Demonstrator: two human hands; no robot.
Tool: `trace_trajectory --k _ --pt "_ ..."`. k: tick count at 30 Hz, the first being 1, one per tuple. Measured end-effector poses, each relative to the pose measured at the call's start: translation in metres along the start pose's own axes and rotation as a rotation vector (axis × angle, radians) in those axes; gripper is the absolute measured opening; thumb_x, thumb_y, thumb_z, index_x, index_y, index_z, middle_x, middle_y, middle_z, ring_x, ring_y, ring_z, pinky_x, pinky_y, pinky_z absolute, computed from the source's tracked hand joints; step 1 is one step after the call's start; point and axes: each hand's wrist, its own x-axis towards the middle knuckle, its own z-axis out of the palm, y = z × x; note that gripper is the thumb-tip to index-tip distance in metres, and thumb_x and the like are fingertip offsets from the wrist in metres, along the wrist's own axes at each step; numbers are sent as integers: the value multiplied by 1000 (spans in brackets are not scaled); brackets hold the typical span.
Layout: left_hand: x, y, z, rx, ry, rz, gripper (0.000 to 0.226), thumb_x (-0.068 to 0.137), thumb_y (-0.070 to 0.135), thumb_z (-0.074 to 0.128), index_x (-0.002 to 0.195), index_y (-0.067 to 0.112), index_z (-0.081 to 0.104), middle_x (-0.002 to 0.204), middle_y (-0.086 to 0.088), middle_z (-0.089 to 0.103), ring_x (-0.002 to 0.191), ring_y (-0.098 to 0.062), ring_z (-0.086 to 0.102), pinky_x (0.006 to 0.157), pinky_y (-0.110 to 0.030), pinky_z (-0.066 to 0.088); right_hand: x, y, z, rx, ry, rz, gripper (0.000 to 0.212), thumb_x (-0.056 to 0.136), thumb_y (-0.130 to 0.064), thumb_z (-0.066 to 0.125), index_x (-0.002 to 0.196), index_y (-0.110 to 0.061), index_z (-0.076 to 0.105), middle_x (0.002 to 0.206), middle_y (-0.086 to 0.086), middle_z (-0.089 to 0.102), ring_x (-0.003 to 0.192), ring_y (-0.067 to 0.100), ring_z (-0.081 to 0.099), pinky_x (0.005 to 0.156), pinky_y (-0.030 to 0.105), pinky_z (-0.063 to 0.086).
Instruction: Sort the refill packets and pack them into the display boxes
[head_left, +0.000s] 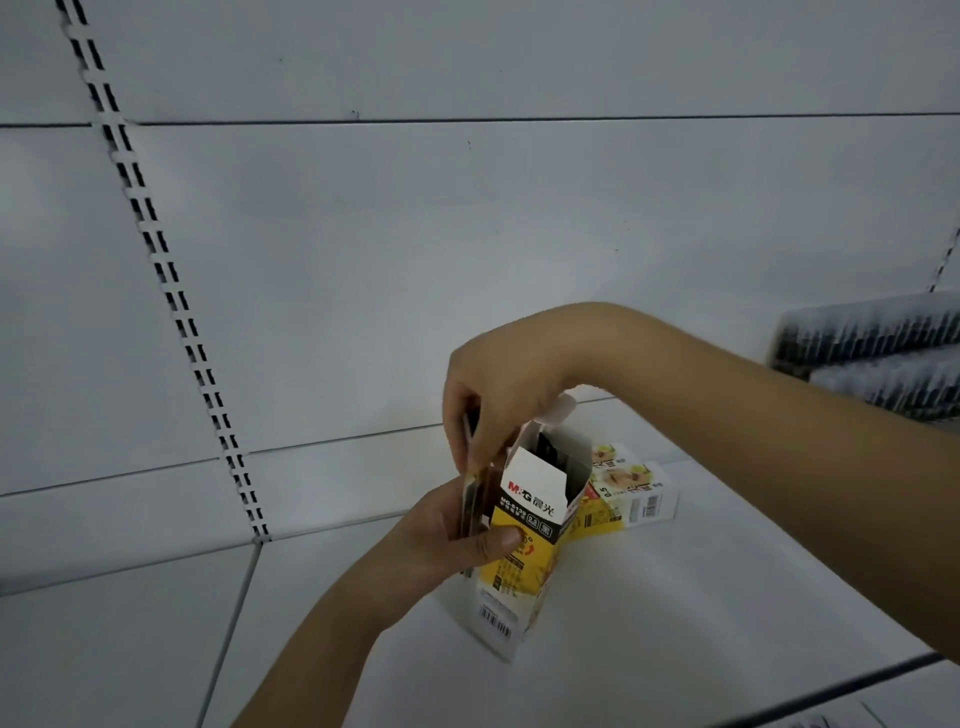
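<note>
Head view is showing both hands meeting over a white shelf (675, 597). The left hand (457, 540) is gripping an upright yellow-and-white display box (524, 551), thumb lying across its printed front, and is also holding a thin stack of refill packets (474, 499) against the box's left side. The box's top flaps are standing open, with dark refills showing inside. The right hand (498, 395) is reaching down from above, its fingers pinching the top of that stack just beside the box mouth. Behind the box, a second display box (631, 496) is lying flat on the shelf. At the right edge, blurred bundles of loose refills (878, 353) are lying piled, well apart from the hands.
</note>
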Motion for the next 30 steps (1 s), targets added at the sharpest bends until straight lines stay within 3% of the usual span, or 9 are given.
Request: trace_trajectory --k 2,8,11,14,17,19,23,27,30 --pt "0 -2 0 -10 -9 16 56 73 32 79 124 24 58 118 3 71 111 -17 68 87 -32 57 -5 -1 -2 5 141 -5 8 85 -29 74 91 -24 77 73 -12 74 69 -3 67 62 13 47" --pt "-6 -18 -4 -117 13 58 63 74 40 78 130 22 57 129 0 66 122 -21 61 98 -38 52 -88 16 -27 248 889 8 12 92 -29 66 93 -22 74 70 -9 72 60 -3 64 53 7 46" --pt "-10 -24 -1 -197 13 95 64 85 48 67 141 22 51 140 -3 58 132 -24 52 109 -46 39 -131 51 -12 208 1116 123 12 91 -37 63 93 -31 74 67 -6 69 57 5 61 58 27 53" --pt "-9 -25 9 -187 88 130 73 81 56 66 143 25 44 140 5 58 130 -16 54 104 -38 47 -151 78 13 248 1170 262 9 90 -40 65 89 -38 73 66 -5 70 56 12 65 65 41 57" --pt "-2 -26 23 -99 211 184 73 68 47 78 132 29 47 125 9 65 116 -14 63 91 -33 55 -144 87 44 297 1165 385 5 88 -33 68 84 -34 71 57 -7 68 50 1 63 55 12 50" --pt "0 -29 28 -74 260 219 63 69 41 77 125 30 49 120 8 67 112 -16 65 90 -34 55 -126 78 67 264 1108 432 3 86 -26 72 84 -26 69 56 -8 67 48 -2 63 52 7 45" --pt "-4 -30 29 -97 266 258 45 77 34 68 119 46 57 121 7 67 114 -17 64 93 -37 55 -104 64 89 419 1081 320 8 82 -22 76 83 -23 69 65 -6 71 59 2 69 61 20 54" --pt "-9 -24 33 -103 243 272 44 80 36 68 122 43 57 123 3 66 116 -18 62 97 -40 53 -107 53 73 783 1110 -7 22 69 -21 81 89 -17 72 80 5 76 69 16 70 67 25 56" --pt "-8 -14 34 -74 296 341 55 81 48 68 130 30 49 123 4 64 117 -19 61 97 -45 52 -112 50 54 739 1226 -83 23 66 -33 76 85 -21 73 81 -3 75 63 8 63 59 18 52"
